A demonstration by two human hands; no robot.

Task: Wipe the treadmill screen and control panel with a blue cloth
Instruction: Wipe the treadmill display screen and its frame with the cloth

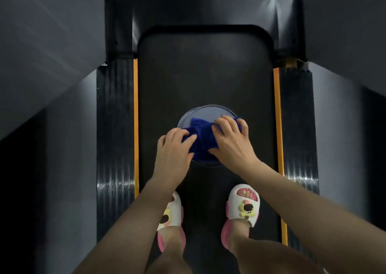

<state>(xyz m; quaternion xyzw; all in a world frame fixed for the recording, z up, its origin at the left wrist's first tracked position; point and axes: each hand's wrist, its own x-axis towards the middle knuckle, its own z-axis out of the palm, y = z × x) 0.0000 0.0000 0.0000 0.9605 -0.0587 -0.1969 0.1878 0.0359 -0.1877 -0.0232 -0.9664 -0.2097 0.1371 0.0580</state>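
Observation:
A dark blue cloth (pixel 201 136) is bunched up over a round blue-grey basin (pixel 208 111) that stands on the black treadmill belt (pixel 204 71). My left hand (pixel 174 152) grips the cloth's left end. My right hand (pixel 231 140) grips its right end, fingers curled over the fabric. Both hands hold the cloth just above the basin. The treadmill's screen and control panel are not in view.
My two feet in white and pink slippers (pixel 243 205) stand on the belt right behind the basin. Orange strips (pixel 276 106) and ribbed black side rails (pixel 116 127) border the belt. Grey side arms of the treadmill (pixel 41 54) run along both sides.

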